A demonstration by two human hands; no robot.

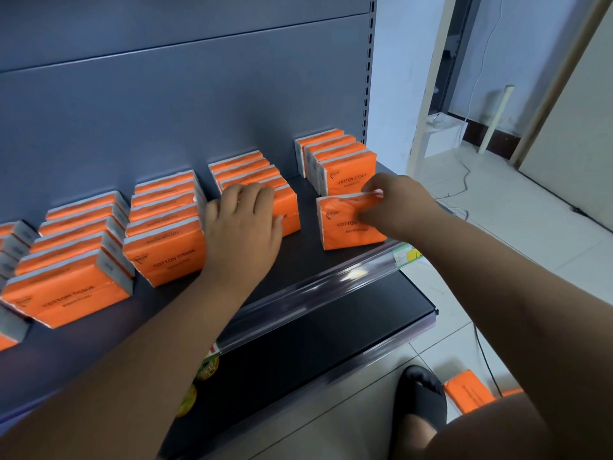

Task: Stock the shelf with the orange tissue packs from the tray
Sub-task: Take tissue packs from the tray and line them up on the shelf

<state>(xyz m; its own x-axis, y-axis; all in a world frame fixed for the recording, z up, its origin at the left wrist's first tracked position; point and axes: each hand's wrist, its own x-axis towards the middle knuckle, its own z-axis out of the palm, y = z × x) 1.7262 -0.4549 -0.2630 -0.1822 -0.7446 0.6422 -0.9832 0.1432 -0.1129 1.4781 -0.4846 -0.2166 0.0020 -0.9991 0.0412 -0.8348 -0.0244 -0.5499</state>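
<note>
Orange tissue packs (79, 290) are standing in front-to-back rows across the dark shelf (308, 267), starting at your far left and running toward its right end. Moving along, your left hand (243, 224) is lying over the front pack of the middle row (288, 210). Its fingers are loose and nearly straight, pressing rather than gripping, so it seems to be steadying that row.

Further right, your right hand (394, 204) is pinching the top edge of a loose pack (345, 234) between thumb and fingertips. That pack is standing upright on the shelf, just behind the clear price rail (331, 280) and apart from the rightmost row (341, 164) behind it.

You appear to be working through the placing step, filling out that last row. Next you are probably needing to slide the pinched pack straight back until it is touching the row's front pack, squaring its face with the neighbouring rows.

Down at the lower right, spare packs (467, 393) are lying beside your shoe (424, 393); your arm is hiding what they are resting in.
</note>
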